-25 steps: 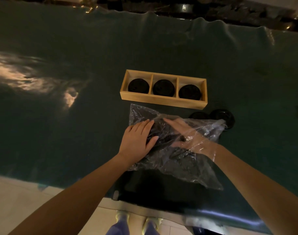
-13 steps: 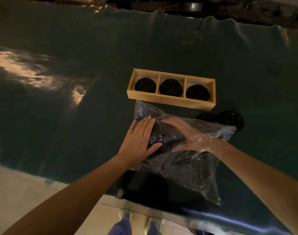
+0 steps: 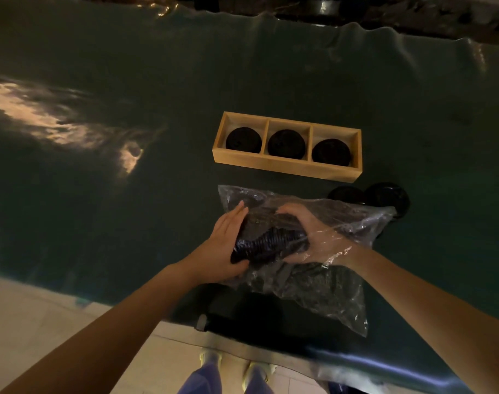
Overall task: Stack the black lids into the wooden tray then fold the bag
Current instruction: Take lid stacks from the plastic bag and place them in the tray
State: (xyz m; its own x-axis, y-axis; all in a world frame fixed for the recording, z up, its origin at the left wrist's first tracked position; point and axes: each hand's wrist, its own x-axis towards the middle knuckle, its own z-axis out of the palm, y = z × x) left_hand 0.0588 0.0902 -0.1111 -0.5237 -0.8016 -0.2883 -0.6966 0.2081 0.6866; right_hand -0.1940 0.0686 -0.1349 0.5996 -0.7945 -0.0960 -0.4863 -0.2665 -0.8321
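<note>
A clear plastic bag (image 3: pixel 322 282) lies on the dark green table, near its front edge. My right hand (image 3: pixel 305 228) is inside the bag, curled around a row of nested black lids (image 3: pixel 268 243). My left hand (image 3: pixel 225 245) presses on the outside of the bag against the left end of that row. Beyond the bag stands a three-compartment wooden tray (image 3: pixel 285 163), with a black lid stack in each compartment. Two loose black lids (image 3: pixel 384 196) lie on the table right of the bag, in front of the tray's right end.
The dark green table cover (image 3: pixel 100 223) stretches wide to the left and far side, with a light reflection on its left. The front edge runs close below the bag. Pale floor tiles (image 3: pixel 43 314) and my feet show beneath.
My right hand has closed around the row of lids inside the bag and raised it. My left hand has shifted to cup the row's left end through the plastic.
</note>
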